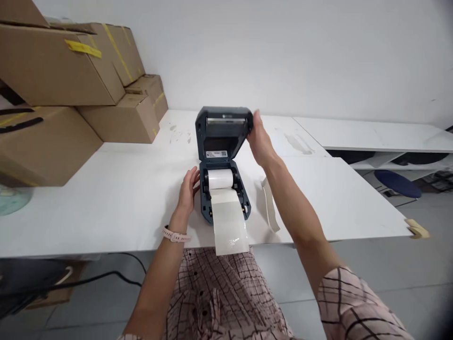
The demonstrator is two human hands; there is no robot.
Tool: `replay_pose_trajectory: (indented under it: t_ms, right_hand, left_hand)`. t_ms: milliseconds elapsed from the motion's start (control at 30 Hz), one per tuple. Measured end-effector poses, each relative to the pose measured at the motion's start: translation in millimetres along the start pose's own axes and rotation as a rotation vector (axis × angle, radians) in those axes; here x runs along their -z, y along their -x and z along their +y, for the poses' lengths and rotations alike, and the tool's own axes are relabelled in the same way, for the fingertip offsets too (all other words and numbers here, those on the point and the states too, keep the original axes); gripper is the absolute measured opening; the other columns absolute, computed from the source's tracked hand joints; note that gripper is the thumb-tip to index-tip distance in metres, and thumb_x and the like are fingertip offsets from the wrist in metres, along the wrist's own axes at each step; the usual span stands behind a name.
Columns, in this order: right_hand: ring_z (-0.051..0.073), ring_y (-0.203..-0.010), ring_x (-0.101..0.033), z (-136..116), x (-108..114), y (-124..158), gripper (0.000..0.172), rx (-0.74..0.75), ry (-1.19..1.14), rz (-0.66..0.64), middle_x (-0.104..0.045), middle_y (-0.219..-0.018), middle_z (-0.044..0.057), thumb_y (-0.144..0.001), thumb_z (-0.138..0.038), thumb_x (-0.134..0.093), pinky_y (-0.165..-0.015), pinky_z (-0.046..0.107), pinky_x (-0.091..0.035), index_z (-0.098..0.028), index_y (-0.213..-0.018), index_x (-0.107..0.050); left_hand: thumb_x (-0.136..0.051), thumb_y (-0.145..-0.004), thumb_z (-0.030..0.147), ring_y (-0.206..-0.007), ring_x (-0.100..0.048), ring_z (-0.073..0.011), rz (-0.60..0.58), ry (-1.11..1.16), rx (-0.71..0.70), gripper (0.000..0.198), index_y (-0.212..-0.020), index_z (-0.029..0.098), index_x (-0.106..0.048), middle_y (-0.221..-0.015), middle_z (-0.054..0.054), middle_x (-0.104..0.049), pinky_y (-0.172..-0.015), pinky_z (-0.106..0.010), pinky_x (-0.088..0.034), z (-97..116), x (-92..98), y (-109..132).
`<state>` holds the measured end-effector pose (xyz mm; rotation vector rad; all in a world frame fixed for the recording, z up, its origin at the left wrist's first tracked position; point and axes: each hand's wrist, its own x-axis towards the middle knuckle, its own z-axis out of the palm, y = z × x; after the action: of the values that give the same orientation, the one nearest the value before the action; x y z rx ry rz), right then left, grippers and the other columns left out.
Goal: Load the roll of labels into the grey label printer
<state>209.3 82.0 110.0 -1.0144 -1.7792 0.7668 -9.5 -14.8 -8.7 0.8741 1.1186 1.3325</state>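
1. White bench [123, 198]: carries the printer [217, 163] close to its near edge.
2. Dark printer: open, its lid [226, 129] raised on the far side.
3. Right hand [260, 141]: fingers curled around the lid's right edge, gripping it.
4. Left hand [187, 191]: half open, empty, at the printer's left side; contact unclear.
5. Pale label strip [229, 222]: reaches past the bench's near edge.
6. White roll [220, 179]: inside the printer.

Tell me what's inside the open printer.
Inside the printer, a white roll sits between black holders; a pale strip hangs over the front edge. A sticker is inside the lid. Whatever lies beneath roll and strip is covered.
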Motion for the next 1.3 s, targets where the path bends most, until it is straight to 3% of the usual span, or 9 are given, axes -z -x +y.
replay_pose_trajectory:
  t_ms: [167, 300, 433, 567, 900, 1033, 1133, 1233, 1300]
  right_hand:
    - [0.029, -0.155, -0.039, -2.9, -13.5, 122.6, 0.066, -0.102, -0.051, 0.007, -0.046, -0.164, -0.005, -0.102, -0.075, -0.025, -0.128, 0.054, -0.034, -0.04, -0.153, -0.048]
    - [0.03, -0.161, -0.027, 8.2, -33.2, 168.7, 0.077, -0.271, -0.132, 0.062, -0.029, -0.174, -0.001, -0.097, -0.068, -0.052, -0.128, 0.057, -0.034, -0.043, -0.164, -0.025]
    - [0.033, -0.159, -0.033, 17.2, -43.6, 173.8, 0.093, -0.446, -0.315, 0.028, -0.025, -0.175, 0.008, -0.095, -0.069, -0.048, -0.121, 0.059, -0.043, -0.036, -0.169, -0.005]
    - [0.033, -0.154, -0.043, 20.1, -45.0, 178.2, 0.095, -0.507, -0.369, -0.068, -0.026, -0.175, 0.009, -0.096, -0.07, -0.043, -0.119, 0.055, -0.048, -0.03, -0.17, 0.0]
    - [0.036, -0.156, -0.038, 25.1, -44.2, 183.3, 0.099, -0.511, -0.428, -0.031, -0.029, -0.174, 0.009, -0.088, -0.072, -0.056, -0.119, 0.057, -0.047, -0.032, -0.169, -0.015]
    - [0.034, -0.156, -0.038, 28.5, -44.3, 183.2, 0.095, -0.484, -0.373, -0.053, -0.028, -0.174, 0.008, -0.091, -0.072, -0.051, -0.121, 0.056, -0.046, -0.032, -0.169, -0.014]
    - [0.033, -0.156, -0.037, 29.8, -47.6, 184.5, 0.093, -0.47, -0.397, -0.026, -0.028, -0.174, 0.007, -0.092, -0.072, -0.05, -0.124, 0.054, -0.042, -0.031, -0.168, -0.016]
    - [0.031, -0.157, -0.037, 29.2, -50.6, 185.3, 0.092, -0.454, -0.483, 0.036, -0.031, -0.173, 0.006, -0.089, -0.067, -0.057, -0.127, 0.052, -0.038, -0.03, -0.166, -0.023]
    - [0.03, -0.157, -0.037, 28.3, -51.2, 185.3, 0.092, -0.454, -0.508, 0.051, -0.031, -0.173, 0.006, -0.088, -0.064, -0.059, -0.128, 0.052, -0.036, -0.029, -0.166, -0.024]
  left_hand:
    - [-0.044, -0.092, 0.071, -0.15, -0.047, -0.0322, 0.136, 0.092, -0.061, 0.078, -0.152, 0.022, -0.05, -0.162, -0.014, -0.05, -0.121, -0.048, -0.041, 1.9, 3.9, -3.8]
    - [-0.056, -0.09, 0.071, -0.159, -0.032, -0.0316, 0.062, 0.008, -0.191, 0.076, -0.152, 0.029, -0.051, -0.169, -0.008, -0.041, -0.128, -0.048, -0.031, 8.4, 0.2, 18.2]
    - [-0.077, -0.085, 0.053, -0.162, -0.023, -0.0339, -0.099, -0.107, -0.147, 0.087, -0.161, 0.035, -0.038, -0.173, -0.002, -0.031, -0.13, -0.045, -0.03, 11.7, -12.9, 61.0]
    - [-0.078, -0.085, 0.047, -0.158, -0.031, -0.0368, -0.061, -0.123, -0.052, 0.101, -0.167, 0.034, -0.02, -0.173, -0.006, -0.03, -0.126, -0.046, -0.04, -0.3, -22.9, 86.2]
    - [-0.072, -0.09, 0.051, -0.149, -0.044, -0.0369, -0.064, -0.178, -0.114, 0.082, -0.161, 0.031, -0.035, -0.165, -0.009, -0.043, -0.115, -0.045, -0.05, -10.7, -24.4, 90.7]
    - [-0.073, -0.09, 0.048, -0.147, -0.045, -0.0312, 0.215, -0.344, -0.266, 0.075, -0.155, 0.034, -0.038, -0.165, -0.01, -0.038, -0.113, -0.039, -0.048, -40.0, -25.6, 124.7]
    - [-0.068, -0.091, 0.051, -0.102, -0.066, -0.0225, 0.446, -0.353, -0.311, 0.035, -0.119, 0.03, -0.06, -0.117, -0.007, -0.064, -0.088, -0.035, -0.056, -60.9, -25.9, 156.6]
    - [-0.07, -0.084, 0.062, -0.062, -0.055, -0.0168, 0.127, -0.294, 0.024, 0.039, -0.081, 0.024, -0.061, -0.07, 0.0, -0.057, -0.057, -0.029, -0.047, -55.7, -30.3, 171.0]
    - [-0.074, -0.077, 0.067, -0.05, -0.044, -0.0133, -0.048, -0.193, 0.267, 0.047, -0.07, 0.023, -0.058, -0.059, 0.002, -0.049, -0.047, -0.027, -0.037, -42.3, -36.1, 169.7]
